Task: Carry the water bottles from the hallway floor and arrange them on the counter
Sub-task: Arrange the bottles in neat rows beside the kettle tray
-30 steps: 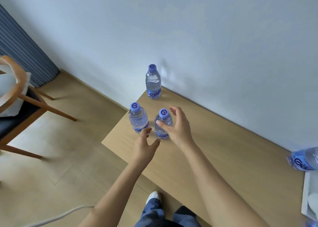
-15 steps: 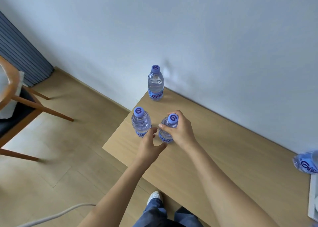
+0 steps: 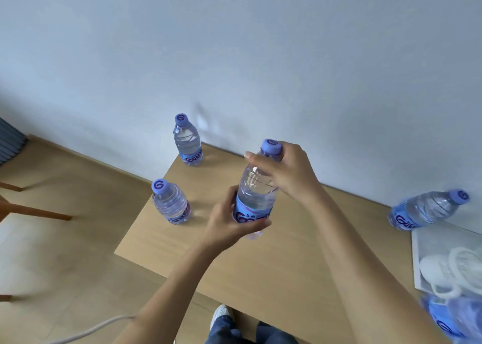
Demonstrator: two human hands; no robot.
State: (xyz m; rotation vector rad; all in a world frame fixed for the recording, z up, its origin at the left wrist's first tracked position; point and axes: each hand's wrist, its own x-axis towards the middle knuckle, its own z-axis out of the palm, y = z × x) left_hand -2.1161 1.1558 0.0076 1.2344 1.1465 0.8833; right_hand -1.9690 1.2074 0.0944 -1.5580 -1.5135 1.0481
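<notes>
Bottle (image 3: 257,187) at frame center, lifted off the tabletop (image 3: 300,252), both hands on it: left hand (image 3: 229,221) wraps the label, right hand (image 3: 284,171) grips neck under the cap. Two bottles upright at tabletop's left, one at right edge, apart.

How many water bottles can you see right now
5. One by the wall, one at the counter's left edge, one held in both hands, one at far right, and a blurred one at the bottom right corner. Others may be out of frame.
</notes>
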